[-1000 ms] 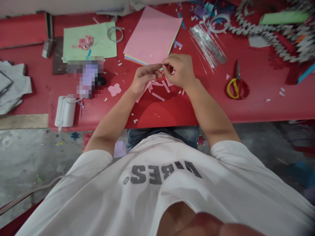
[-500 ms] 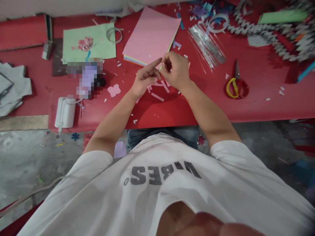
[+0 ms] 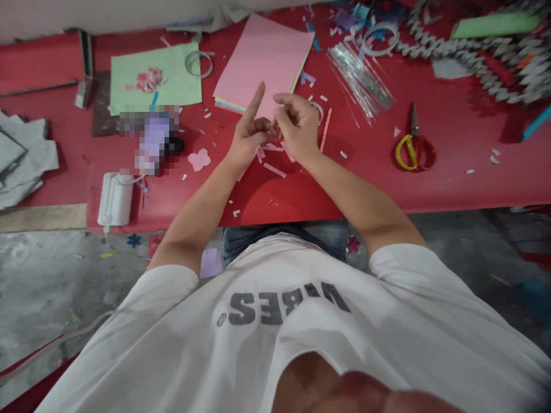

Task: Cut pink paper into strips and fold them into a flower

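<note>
Over the red table [image 3: 284, 198], left hand [image 3: 248, 137] has index raised, right hand [image 3: 298, 129] curled; they meet, anything pinched between them hidden, can't tell.

On my feed the only readable lettering is "VIBES" [image 3: 284, 305], upside down in dark grey capitals on the white T-shirt [image 3: 275, 355] at lower middle, with a small circled mark [image 3: 221, 319] at its end.

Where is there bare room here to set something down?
Bare red lies between the right forearm and scissors, and left of the green sheet. Paper strips crowd the left hand and right hand, and a paper chain the far right.
</note>
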### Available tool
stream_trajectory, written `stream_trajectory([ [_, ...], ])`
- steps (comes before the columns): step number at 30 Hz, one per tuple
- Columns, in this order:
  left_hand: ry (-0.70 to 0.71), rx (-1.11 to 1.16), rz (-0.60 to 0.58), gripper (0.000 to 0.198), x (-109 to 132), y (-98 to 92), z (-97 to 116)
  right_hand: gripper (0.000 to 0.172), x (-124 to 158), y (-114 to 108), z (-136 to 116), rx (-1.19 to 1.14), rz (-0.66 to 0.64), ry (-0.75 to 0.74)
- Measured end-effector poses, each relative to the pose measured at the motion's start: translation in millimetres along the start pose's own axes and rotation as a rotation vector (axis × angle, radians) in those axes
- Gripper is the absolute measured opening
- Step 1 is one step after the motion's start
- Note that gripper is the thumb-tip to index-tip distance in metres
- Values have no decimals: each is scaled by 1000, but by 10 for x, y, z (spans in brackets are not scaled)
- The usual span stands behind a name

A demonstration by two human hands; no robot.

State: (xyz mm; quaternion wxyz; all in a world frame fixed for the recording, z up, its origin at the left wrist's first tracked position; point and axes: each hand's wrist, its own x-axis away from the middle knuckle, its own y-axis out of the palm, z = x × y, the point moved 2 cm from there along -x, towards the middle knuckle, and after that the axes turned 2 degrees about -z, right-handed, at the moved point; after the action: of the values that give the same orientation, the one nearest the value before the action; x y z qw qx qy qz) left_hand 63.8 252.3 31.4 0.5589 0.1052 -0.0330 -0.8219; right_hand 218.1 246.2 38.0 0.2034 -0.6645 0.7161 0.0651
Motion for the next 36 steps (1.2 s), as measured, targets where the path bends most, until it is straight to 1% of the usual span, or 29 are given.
stream_trajectory([
  [1, 2, 29, 17, 99, 6, -1, 33, 102, 6, -18, -5, 30, 9, 12],
  [3, -2, 84, 32, 84, 32, 4, 111, 98, 11, -67, -24, 87, 19, 12],
  [6, -90, 149, 40, 59, 85, 19, 229, 93, 17, -134, -85, 125, 45, -71],
  [9, -175, 272, 24, 53, 114, 37, 319, 89, 30, -151, -138, 132, 26, -127],
  [13, -252, 415, -29, 45, 107, 51, 345, 87, 29, -146, -130, 95, -2, -103],
  [16, -283, 415, -16, 43, 99, 44, 313, 78, 11, -142, -101, 52, -53, -104],
  [17, -275, 400, -18, 43, 97, 41, 301, 79, 7, -141, -96, 43, -53, -110],
  [19, -240, 343, -33, 43, 93, 31, 282, 88, 2, -134, -95, 45, -35, -110],
  [21, -199, 268, -60, 46, 93, 23, 274, 95, 6, -123, -107, 70, -26, -84],
  [25, -159, 122, -119, 52, 108, 37, 297, 100, 23, -129, -157, 159, -33, -5],
  [28, -160, 50, -116, 52, 108, 56, 297, 103, 22, -161, -185, 179, -46, -25],
  [30, -134, 53, -83, 49, 91, 47, 270, 99, 15, -180, -177, 208, -61, -46],
  [32, -87, 112, -80, 47, 66, 25, 231, 89, 6, -195, -146, 231, -62, -63],
  [34, -52, 191, -94, 50, 46, -7, 200, 83, -8, -208, -97, 224, -57, -75],
  [36, -42, 247, -90, 55, 40, -39, 196, 82, -26, -226, -45, 221, -51, -81],
])
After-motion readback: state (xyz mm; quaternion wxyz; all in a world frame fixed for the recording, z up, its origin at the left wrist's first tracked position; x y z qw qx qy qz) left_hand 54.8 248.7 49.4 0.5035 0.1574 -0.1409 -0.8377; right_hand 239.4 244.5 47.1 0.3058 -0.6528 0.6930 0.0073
